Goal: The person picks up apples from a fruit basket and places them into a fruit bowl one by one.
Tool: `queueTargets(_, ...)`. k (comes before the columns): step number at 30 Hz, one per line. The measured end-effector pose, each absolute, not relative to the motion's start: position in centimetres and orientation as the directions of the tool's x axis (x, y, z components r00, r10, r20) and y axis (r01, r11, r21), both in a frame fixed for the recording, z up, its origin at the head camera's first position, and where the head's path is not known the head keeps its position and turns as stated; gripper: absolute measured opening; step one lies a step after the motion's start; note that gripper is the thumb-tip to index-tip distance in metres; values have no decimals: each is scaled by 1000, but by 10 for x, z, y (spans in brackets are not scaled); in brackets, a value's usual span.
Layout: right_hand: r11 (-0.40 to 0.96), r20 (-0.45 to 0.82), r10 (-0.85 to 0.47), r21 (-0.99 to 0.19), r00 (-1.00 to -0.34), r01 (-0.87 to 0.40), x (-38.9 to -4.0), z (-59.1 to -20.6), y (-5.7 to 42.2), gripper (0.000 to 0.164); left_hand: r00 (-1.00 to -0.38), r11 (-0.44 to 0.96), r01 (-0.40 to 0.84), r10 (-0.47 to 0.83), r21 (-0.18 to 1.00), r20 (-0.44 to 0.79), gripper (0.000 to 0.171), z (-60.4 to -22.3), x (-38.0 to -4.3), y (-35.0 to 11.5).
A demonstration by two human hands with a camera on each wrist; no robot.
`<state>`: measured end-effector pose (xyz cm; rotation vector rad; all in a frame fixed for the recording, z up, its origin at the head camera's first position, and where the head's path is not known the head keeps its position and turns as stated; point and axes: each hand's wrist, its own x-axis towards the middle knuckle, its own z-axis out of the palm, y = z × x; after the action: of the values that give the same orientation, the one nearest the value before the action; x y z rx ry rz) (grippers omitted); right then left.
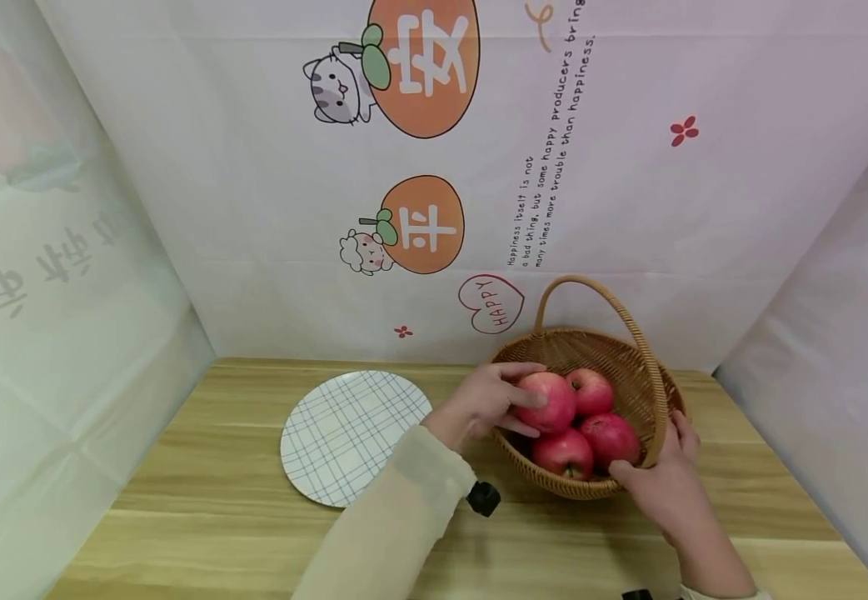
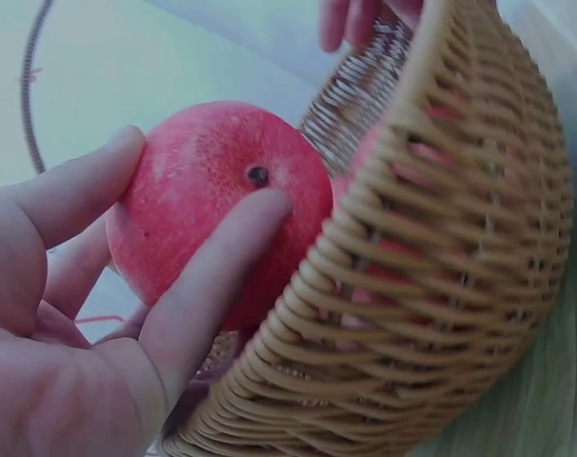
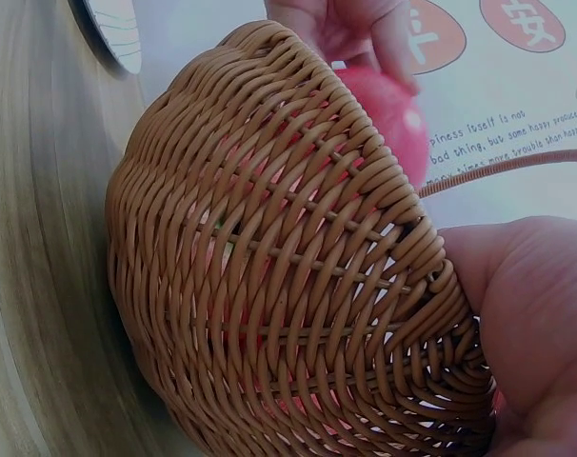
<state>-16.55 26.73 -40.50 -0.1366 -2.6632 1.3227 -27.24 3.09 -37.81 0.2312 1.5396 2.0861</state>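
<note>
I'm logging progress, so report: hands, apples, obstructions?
Right hand gripping basket. Left hand gripping one apple at the rim. Three other apples inside. No obstruction visible.

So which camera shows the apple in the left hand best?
The left wrist view: the apple appears largest, dark spot visible. The head view shows it smaller, partly behind fingers; right wrist shows only part, beyond the basket.
</note>
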Motion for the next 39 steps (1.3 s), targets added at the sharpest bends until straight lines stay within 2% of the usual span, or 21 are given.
queueTargets(8, 591, 98, 152, -807, -984, 11, -167, -406, 268, 103, -796, -280, -401, 577, 872, -181, 47, -361, -262, 6)
queueTargets(14, 606, 98, 155, -795, -983, 16, -167, -405, 268, 103, -827, -303, -348, 545, 887, -138, 51, -350, -257, -31)
queueTargets(21, 594, 96, 152, -805, -984, 13, -167, -405, 269, 102, -907, -318, -277, 397, 907, -138, 57, -350, -254, -86)
queueTargets(26, 591, 82, 151, -807, -985, 23, -167, -404, 269, 101, -952, -294, -234, 261, 927, -158, 55, -363, -258, -131)
queueTargets(34, 590, 51, 150, -806, -987, 48, -169, -403, 270, 102, -976, -195, -217, 69, 956, -207, 54, -401, -267, -186)
queueTargets(39, 588, 50, 152, -808, -987, 50, -168, -404, 271, 103, -977, -179, -211, 12, 961, -212, 60, -420, -271, -203)
